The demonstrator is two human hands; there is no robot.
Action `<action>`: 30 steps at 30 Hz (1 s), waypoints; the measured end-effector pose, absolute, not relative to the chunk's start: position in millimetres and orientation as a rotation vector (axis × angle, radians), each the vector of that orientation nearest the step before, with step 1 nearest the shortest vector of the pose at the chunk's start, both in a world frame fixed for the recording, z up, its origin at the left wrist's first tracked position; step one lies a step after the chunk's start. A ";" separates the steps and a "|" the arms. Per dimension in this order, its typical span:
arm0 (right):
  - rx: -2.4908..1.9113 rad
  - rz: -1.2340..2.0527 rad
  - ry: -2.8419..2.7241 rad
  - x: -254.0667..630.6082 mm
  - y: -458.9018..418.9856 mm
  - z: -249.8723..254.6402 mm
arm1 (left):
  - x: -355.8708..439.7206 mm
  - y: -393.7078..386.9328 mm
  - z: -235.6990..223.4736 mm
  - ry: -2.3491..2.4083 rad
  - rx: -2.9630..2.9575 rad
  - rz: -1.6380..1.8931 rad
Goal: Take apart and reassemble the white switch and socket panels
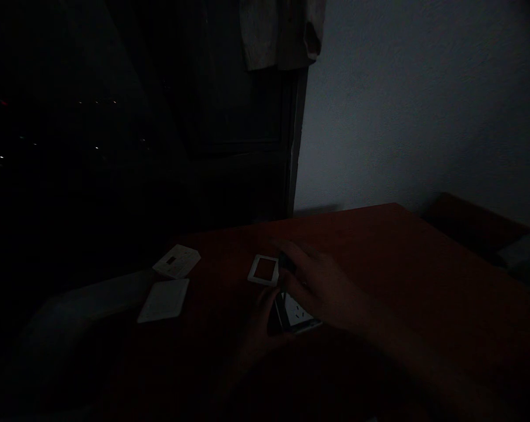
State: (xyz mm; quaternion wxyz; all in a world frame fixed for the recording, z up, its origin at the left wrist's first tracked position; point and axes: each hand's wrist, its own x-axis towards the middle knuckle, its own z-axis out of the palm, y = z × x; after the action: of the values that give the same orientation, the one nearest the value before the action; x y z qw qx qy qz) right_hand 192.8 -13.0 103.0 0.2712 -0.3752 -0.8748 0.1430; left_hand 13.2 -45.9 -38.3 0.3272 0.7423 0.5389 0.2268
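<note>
A wall socket (296, 310) with a white face, dark pin slots and a dark surround lies in front of me on the reddish table. My left hand (258, 331) grips its left side, with fingers at the upper edge and thumb along the lower. Over its upper right part is my right hand (317, 281), thumb and fingers curled round a small dark piece (286, 262) too dim to name. Just beyond the hands lies a white square frame (255, 275) with an open middle. The right hand hides part of the socket.
Toward the table's left edge lie a white plate (163, 300) and, behind it, a white boxy piece (177, 262) with a dark slot. A pale wall (414, 105) rises behind the table (379, 240). Dark window at left with small lights; cloth (276, 35) hangs above.
</note>
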 end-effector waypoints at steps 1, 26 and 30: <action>-0.907 0.467 -2.357 194.7 -13.7 103.4 | 13.1 -46.0 -39.6 1.410 1.945 0.593; -1.276 0.111 -2.280 183.7 -14.1 95.7 | 13.7 -46.0 -33.1 1.397 1.975 0.634; -1.323 0.052 -2.307 179.6 -13.7 96.7 | 14.8 -45.7 -28.0 1.419 1.983 0.610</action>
State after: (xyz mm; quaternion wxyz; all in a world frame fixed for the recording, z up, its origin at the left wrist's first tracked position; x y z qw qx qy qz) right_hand 179.6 -13.7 96.7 0.2386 -0.4832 -0.8421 0.0189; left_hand 14.8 -45.7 -28.0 0.3087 0.7504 0.5370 0.2307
